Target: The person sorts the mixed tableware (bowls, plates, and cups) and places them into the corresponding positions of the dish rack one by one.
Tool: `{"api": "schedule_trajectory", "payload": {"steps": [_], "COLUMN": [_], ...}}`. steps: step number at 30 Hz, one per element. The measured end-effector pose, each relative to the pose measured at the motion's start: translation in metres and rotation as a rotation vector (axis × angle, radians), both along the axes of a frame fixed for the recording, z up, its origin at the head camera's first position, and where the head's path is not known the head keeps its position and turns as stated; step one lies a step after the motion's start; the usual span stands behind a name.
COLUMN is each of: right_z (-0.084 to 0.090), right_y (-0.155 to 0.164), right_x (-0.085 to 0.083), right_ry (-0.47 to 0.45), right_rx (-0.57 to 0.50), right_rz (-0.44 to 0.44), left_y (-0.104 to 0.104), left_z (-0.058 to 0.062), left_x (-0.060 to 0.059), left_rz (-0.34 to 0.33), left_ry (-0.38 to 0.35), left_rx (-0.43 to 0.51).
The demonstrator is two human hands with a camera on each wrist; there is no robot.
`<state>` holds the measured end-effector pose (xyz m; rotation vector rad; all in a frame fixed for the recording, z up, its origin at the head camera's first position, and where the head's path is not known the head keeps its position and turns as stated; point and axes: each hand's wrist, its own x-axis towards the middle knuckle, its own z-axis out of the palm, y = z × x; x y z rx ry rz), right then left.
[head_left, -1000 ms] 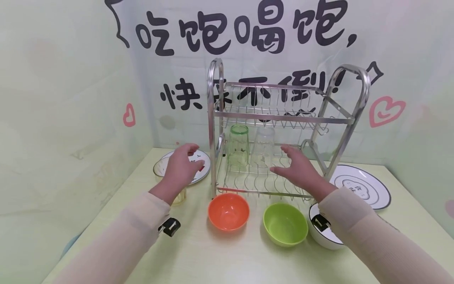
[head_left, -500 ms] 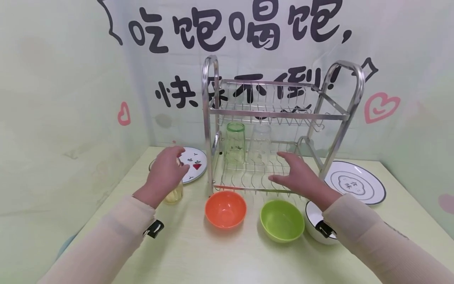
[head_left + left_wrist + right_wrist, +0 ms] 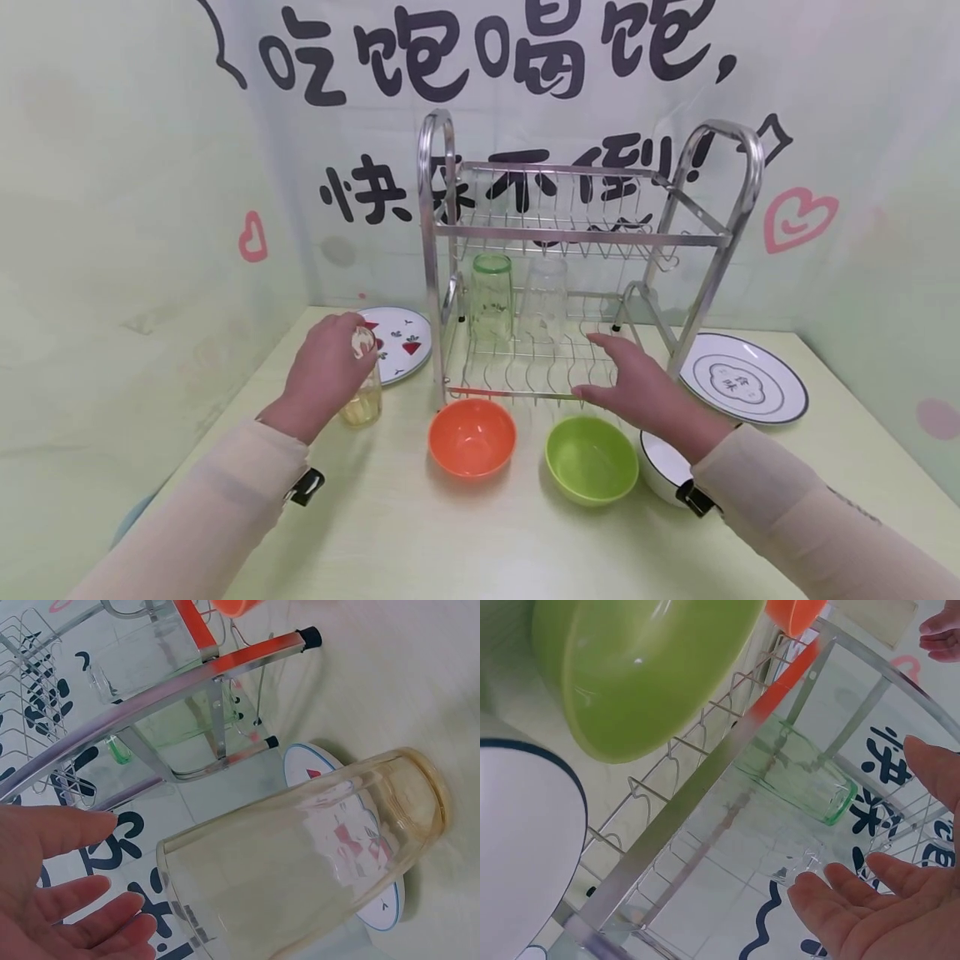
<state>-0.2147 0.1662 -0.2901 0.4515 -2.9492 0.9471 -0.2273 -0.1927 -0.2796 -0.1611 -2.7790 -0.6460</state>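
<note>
My left hand (image 3: 324,377) is over the top of a tall amber-tinted glass (image 3: 363,408) at the left of the table. In the left wrist view, its loosely spread fingers are just off the rim of that glass (image 3: 277,862). My right hand (image 3: 637,392) is held with thumb and fingers apart before the lower tier of a metal dish rack (image 3: 585,237), holding nothing. Two glasses stand on that tier: a green one (image 3: 492,304) and a clear one (image 3: 544,304), close beside my right fingertips in the right wrist view.
A radish-patterned plate (image 3: 408,337) lies behind the amber glass. In front of the rack are an orange bowl (image 3: 472,437), a green bowl (image 3: 591,460) and a dark-rimmed white bowl (image 3: 662,467), partly under my right forearm. An oval white plate (image 3: 780,387) lies at right.
My left hand has shifted left and down, from in front of the radish-patterned plate to the amber glass. My right hand stays before the rack, slightly lower. The view has shifted a little.
</note>
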Motion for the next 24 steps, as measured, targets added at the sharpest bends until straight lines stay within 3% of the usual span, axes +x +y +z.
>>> {"api": "schedule_trajectory", "payload": {"steps": [11, 24], "right_z": [-0.011, -0.021], "right_y": [0.010, 0.015], "right_x": [0.011, 0.024], "right_ry": [0.015, 0.032], "right_rx": [-0.015, -0.004], "right_rz": [-0.007, 0.003], "left_y": [-0.005, -0.010], "left_z": [-0.002, -0.006], "left_x": [0.000, -0.003], "left_rz": [0.044, 0.026], "left_ry": [-0.114, -0.176], "left_rx": [-0.026, -0.086]}}
